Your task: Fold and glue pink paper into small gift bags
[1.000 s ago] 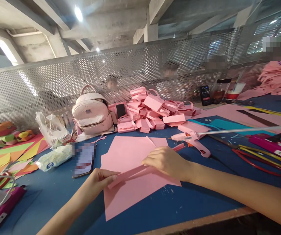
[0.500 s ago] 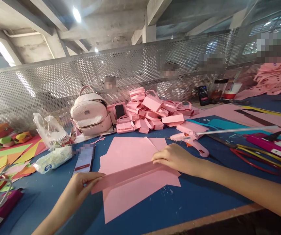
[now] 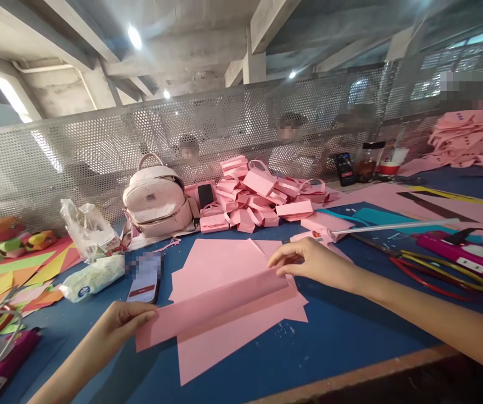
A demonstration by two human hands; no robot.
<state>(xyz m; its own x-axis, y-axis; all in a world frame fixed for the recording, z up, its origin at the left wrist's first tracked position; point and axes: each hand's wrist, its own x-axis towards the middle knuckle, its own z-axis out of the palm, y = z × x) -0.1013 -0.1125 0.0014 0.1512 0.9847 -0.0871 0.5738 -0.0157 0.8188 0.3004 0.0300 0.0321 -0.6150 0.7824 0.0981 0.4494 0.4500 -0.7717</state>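
Note:
A long pink paper strip (image 3: 212, 300) with a lengthwise fold is stretched between my hands. Its left end is pinched between the thumb and fingers of my left hand (image 3: 126, 325). My right hand (image 3: 298, 259) grips the far right end by its upper edge, fingers bent. Beneath the strip, larger pink sheets (image 3: 220, 261) lie overlapping on the blue table (image 3: 309, 353). Just behind my right hand is a pink glue gun (image 3: 328, 235) with a long clear stick, partly hidden by that hand.
Behind the sheets are a heap of folded pink paper pieces (image 3: 262, 193) and a white backpack (image 3: 155, 199). A phone (image 3: 144, 278) lies near my left hand. Scissors (image 3: 439, 272) and a magenta power strip (image 3: 456, 252) lie right; coloured papers (image 3: 14, 269) lie left.
My left hand has moved left and slightly down with the strip's end. The strip has shifted left over the sheets. My right hand has risen slightly, its fingers more arched.

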